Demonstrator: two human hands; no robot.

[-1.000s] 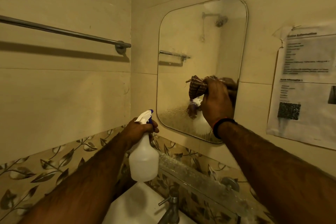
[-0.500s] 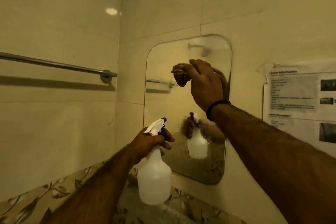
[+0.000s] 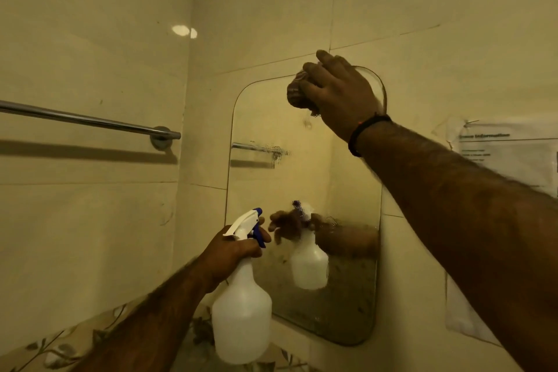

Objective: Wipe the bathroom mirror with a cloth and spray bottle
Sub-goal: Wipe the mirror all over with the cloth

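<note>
A rounded rectangular mirror (image 3: pixel 290 178) hangs on the tiled wall ahead; its lower part looks misted and speckled. My right hand (image 3: pixel 339 93) presses a bunched brown patterned cloth (image 3: pixel 297 93) against the mirror's top edge, near the upper right corner. My left hand (image 3: pixel 234 251) grips the neck of a white spray bottle (image 3: pixel 241 314) with a blue trigger, held upright below and left of the mirror's lower part. The bottle and left hand are reflected in the glass.
A chrome towel rail (image 3: pixel 90 121) runs along the left wall at shoulder height. A paper notice (image 3: pixel 507 160) is taped to the wall right of the mirror. A leaf-patterned tile band (image 3: pixel 75 341) crosses the bottom left.
My right hand has carried the cloth up the mirror from its middle to the top edge. The view has tilted upward, so the basin and tap have dropped out of sight.
</note>
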